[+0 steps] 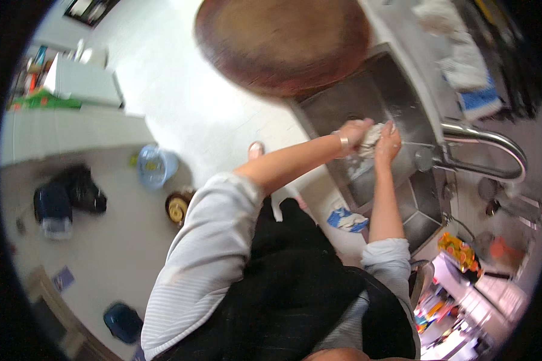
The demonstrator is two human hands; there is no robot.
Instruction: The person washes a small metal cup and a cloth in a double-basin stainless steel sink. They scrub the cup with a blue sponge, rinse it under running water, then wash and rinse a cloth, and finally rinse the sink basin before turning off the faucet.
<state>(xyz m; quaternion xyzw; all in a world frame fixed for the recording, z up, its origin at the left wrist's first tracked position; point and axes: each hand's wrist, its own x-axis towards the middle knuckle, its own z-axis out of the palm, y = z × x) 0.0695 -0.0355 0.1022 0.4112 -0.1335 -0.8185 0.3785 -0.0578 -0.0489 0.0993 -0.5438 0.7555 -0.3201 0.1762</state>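
Both hands are over a stainless steel sink [366,97], squeezing one wet, whitish cloth [371,140] between them. My left hand [353,135], with a pale band at its wrist, grips the cloth from the left. From the right, my right hand [388,143] has its fingers closed around it. A curved metal faucet [501,135] reaches over the sink's right side, its head close to my right hand. A thin streak of water shows between them. Blur hides the cloth's finer detail.
A large round wooden board [284,40] overhangs the sink's far end. A blue-and-white cloth [347,220] lies near the front edge. More white cloths [465,63] rest behind the sink. A light blue bucket [156,167] stands on the floor at left.
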